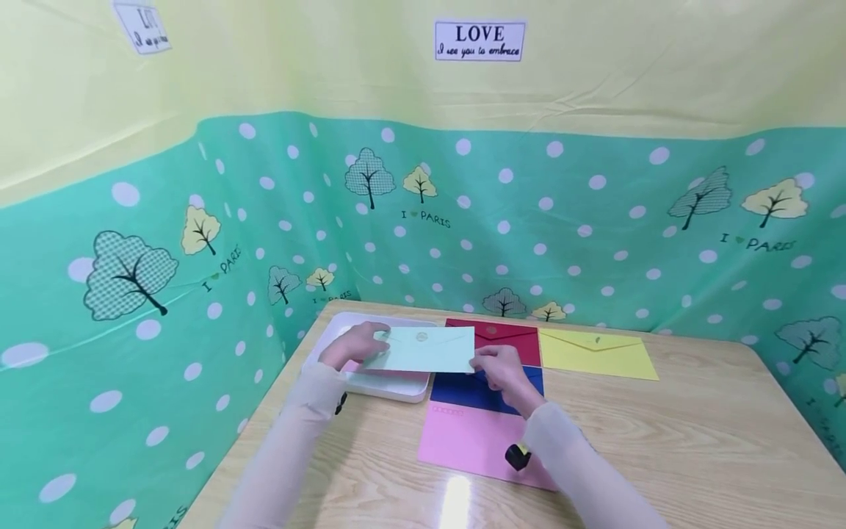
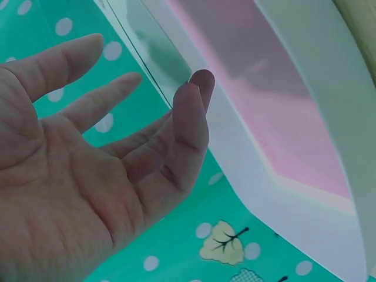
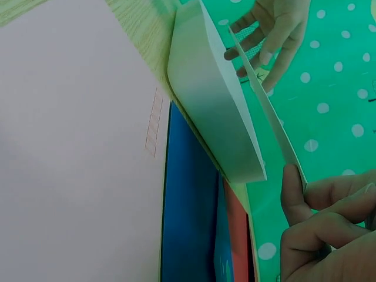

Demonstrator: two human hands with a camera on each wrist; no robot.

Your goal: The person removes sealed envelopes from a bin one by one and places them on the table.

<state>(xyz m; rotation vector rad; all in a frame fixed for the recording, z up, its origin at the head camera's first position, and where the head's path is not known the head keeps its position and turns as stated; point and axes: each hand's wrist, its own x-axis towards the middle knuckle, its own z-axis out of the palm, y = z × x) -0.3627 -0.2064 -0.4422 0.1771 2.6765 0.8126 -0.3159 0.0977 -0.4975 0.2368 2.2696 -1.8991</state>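
A mint-green envelope is held raised over the right part of the white tray, its sealed flap facing up. My right hand pinches its right end between thumb and fingers, as the right wrist view also shows. At the envelope's left end is my left hand, its fingers spread and loosely bent in the left wrist view. Whether those fingertips touch the paper I cannot tell. Something pink lies flat in the tray, partly hidden by the mint envelope.
Right of the tray lie a red envelope, a blue envelope and a pink envelope, one below another. A yellow envelope is farther right on the wooden table. Patterned green curtains hang behind and at the left.
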